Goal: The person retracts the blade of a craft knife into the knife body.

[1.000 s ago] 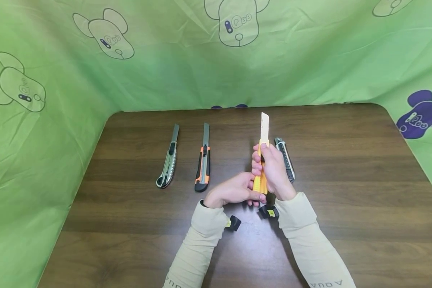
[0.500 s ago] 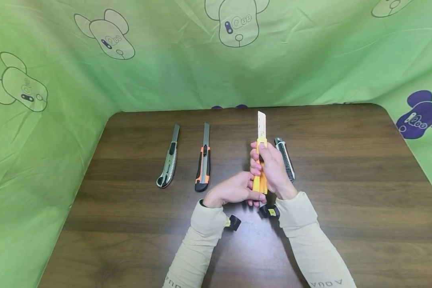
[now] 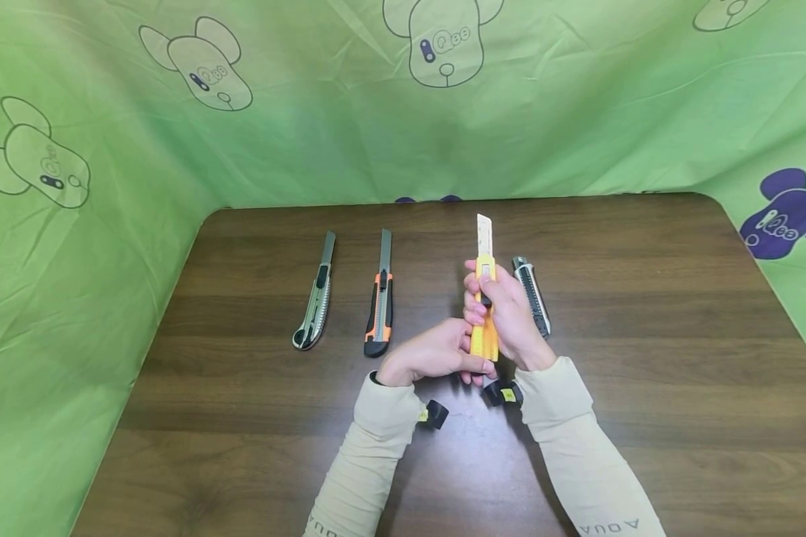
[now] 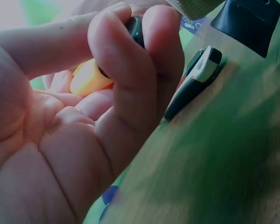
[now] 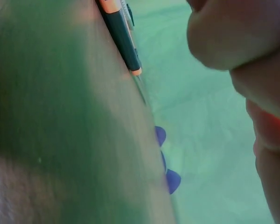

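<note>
A yellow utility knife (image 3: 484, 341) points away from me in the head view, its pale blade (image 3: 485, 237) extended from the front. My right hand (image 3: 513, 312) grips the handle, fingers wrapped round the far side and thumb lying along the top near the black slider (image 3: 486, 300). At the butt end, my left hand (image 3: 439, 349) pinches the handle between thumb and fingers. In the left wrist view a small dark rounded piece (image 4: 137, 31) shows between the curled fingertips, with part of the yellow handle (image 4: 89, 78) behind. Only blurred right fingers (image 5: 238, 37) appear in the right wrist view.
On the brown wooden table (image 3: 242, 440) lie a silver utility knife (image 3: 317, 302) and an orange-and-black one (image 3: 380, 313), both with blades out, to the left. A black-and-white utility knife (image 3: 532, 294) lies just right of my right hand. Green printed cloth (image 3: 322, 134) surrounds the table.
The blade has drawn partly back into the handle, and my right thumb has slid toward me. The knife's tip has swung slightly left. My left hand stays almost still.
</note>
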Available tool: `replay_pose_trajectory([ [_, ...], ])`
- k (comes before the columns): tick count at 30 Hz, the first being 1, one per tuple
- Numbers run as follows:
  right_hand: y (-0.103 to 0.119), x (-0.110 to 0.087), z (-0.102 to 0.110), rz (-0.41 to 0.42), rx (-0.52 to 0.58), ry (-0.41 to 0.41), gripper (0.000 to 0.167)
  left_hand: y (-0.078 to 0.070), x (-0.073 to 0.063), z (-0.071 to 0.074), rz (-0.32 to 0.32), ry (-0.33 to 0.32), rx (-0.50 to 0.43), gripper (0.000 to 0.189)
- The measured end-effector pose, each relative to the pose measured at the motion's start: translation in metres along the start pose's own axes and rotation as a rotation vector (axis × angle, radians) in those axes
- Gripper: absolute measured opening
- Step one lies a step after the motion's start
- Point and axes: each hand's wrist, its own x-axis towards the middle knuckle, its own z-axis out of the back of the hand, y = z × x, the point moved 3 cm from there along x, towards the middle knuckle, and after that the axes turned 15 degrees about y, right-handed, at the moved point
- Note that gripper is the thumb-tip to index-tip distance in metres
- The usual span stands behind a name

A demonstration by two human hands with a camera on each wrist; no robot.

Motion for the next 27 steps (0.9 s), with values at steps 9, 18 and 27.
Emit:
replay_pose_trajectory([
  [9,0.000,0.001,0.000,0.015,-0.018,0.003,0.030,0.001,-0.002,0.000,-0.005,-0.012,-0.033,0.019],
  [18,-0.019,0.003,0.007,-0.234,-0.231,-0.273,0.038,0.007,-0.001,0.007,0.028,-0.158,-0.059,0.020],
  [27,-0.027,0.000,0.008,-0.371,-0.225,-0.391,0.059,0.009,0.000,0.008,0.052,-0.174,0.028,0.015],
])
